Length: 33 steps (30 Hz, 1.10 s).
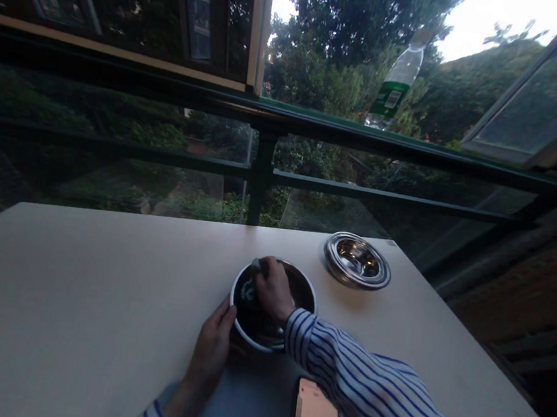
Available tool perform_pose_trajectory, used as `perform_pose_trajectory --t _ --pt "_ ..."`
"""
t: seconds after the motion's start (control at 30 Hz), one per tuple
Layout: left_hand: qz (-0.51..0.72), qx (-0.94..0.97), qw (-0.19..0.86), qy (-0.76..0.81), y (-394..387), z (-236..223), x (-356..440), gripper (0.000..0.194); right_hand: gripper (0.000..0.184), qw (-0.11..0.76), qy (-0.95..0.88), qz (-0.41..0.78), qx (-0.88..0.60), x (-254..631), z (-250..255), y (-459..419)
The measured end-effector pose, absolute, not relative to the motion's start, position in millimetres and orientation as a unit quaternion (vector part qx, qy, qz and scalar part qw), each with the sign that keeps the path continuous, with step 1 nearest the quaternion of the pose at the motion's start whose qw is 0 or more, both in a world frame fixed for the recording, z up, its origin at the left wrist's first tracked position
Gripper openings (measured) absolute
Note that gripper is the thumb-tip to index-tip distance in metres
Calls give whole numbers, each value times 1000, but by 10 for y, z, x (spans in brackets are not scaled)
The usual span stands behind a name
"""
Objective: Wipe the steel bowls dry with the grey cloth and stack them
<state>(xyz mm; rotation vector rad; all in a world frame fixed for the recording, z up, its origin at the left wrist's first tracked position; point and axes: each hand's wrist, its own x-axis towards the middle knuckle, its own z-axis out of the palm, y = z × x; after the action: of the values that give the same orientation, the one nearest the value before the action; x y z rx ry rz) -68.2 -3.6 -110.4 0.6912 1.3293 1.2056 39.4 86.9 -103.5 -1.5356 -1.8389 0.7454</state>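
Observation:
A round metal bowl with a pale rim and dark inside stands near the middle of the white table. Its left rim is gripped by my left hand, thumb over the edge and fingers along the outer wall. My right hand reaches down inside, fingers closed against the far left inner wall. A small grey-green wad, perhaps cloth or sponge, pokes out at those fingertips; most of it is hidden. A whitish patch shows on the inner wall below, either a reflection or residue.
Shiny metal dishes, seemingly stacked, sit at the back right of the white table. A phone with a lit screen lies by my right forearm. Beyond the far edge, a dark railing carries a plastic bottle with a green label.

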Motion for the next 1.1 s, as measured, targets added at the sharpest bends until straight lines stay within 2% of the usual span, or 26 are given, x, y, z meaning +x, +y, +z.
perform_pose_trajectory --t 0.17,0.4,0.57,0.77,0.93,1.0,1.1 --pt "510 279 595 555 -20 -1125 -694 51 25 279 -720 304 -558 353 -1006 881" --pt "602 299 543 504 17 -1166 -734 44 18 139 -820 393 -394 395 -904 722" --pt "609 307 533 501 32 -1192 -750 42 21 126 -824 381 -401 403 -863 706" --pt "619 301 512 514 31 -1224 -738 40 20 44 -852 398 -338 556 -792 694" --pt "600 287 518 537 20 -1177 -737 41 23 76 -853 350 -380 397 -778 626" --pt "595 295 498 558 15 -1162 -754 40 20 68 -865 333 -369 389 -738 576" --pt "578 327 464 586 17 -1146 -762 39 9 14 -885 316 -343 522 -647 523"
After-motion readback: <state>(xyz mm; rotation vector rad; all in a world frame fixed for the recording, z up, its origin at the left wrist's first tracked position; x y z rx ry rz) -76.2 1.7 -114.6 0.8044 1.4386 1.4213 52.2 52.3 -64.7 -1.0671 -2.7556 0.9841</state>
